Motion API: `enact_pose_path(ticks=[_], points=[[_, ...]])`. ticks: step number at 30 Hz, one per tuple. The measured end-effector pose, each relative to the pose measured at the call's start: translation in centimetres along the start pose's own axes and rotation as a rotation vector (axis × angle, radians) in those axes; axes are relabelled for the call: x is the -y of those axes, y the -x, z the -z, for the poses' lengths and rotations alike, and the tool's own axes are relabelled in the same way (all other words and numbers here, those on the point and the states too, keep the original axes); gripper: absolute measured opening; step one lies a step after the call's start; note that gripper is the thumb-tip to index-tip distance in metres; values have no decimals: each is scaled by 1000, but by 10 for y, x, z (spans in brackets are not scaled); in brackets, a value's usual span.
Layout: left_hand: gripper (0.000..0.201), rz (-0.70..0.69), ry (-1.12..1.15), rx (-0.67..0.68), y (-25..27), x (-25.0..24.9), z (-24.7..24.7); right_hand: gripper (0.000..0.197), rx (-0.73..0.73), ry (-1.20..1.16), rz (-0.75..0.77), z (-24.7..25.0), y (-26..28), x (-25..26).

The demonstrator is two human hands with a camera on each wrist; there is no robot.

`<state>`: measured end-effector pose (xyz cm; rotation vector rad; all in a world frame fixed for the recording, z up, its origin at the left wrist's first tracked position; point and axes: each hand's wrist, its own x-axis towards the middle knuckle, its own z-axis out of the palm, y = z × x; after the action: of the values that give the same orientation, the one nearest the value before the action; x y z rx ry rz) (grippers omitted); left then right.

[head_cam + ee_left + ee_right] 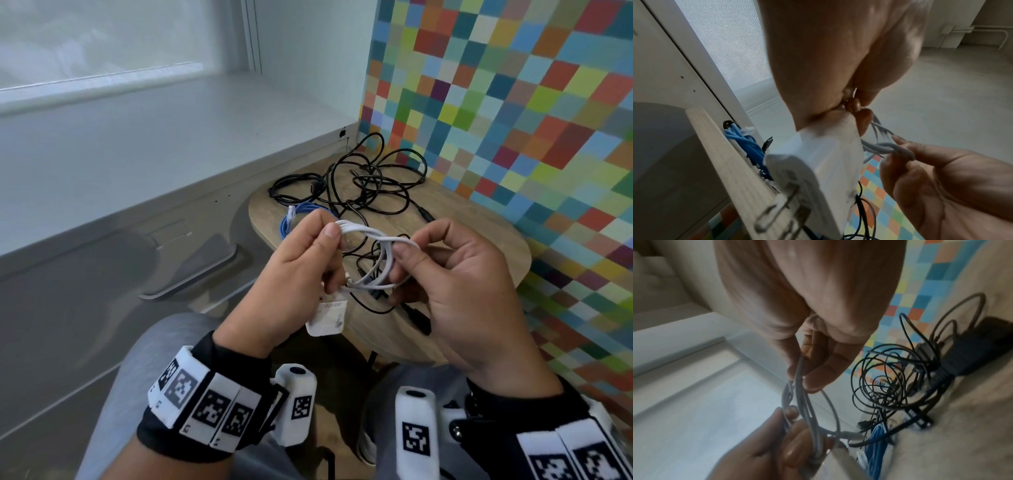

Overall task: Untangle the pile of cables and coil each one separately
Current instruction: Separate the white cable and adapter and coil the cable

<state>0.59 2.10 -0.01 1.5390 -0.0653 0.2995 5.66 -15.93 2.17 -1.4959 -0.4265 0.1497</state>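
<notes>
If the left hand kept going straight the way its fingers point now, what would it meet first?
Probably the blue cable on the wooden table, just beyond the fingers of the left hand, which grips the white cable. The black cable tangle lies farther back. Depth is uncertain.

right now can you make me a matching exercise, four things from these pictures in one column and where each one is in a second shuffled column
Things:
1. white cable
2. blue cable
3. black cables
4. white charger block

Places or states:
A. tangled loosely on the round wooden table, toward the chequered wall
B. hanging below the left hand
C. looped between the left hand and the right hand
D. bundled at the table's left edge

Pairs: 1-C, 2-D, 3-A, 4-B
</notes>
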Motion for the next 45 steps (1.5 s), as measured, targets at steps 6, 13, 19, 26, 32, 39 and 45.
enact_pose_path(ticks=[6, 13, 19, 26, 32, 39, 45], points=[[27, -27, -66, 19, -1, 4, -4, 12, 10, -350, -139, 2, -3, 3], [24, -23, 206, -147, 2, -6, -3, 12, 116, -26, 25, 16, -3, 2], [31, 48, 419, -113, 7, -21, -3, 14, 22, 216, 257, 27, -2, 4], [28, 8, 596, 50, 14, -33, -13, 17, -214, 168, 318, 10, 3, 8], [25, -85, 574, 51, 16, -40, -23, 64, 151, -348, 116, -3, 10, 6], [23, -182, 412, 27, 12, -33, -20, 30, 72, -320, 23, -15, 9, 1], [25, -178, 335, -38, 10, -30, -19, 17, 94, -520, 7, -20, 9, 2]])
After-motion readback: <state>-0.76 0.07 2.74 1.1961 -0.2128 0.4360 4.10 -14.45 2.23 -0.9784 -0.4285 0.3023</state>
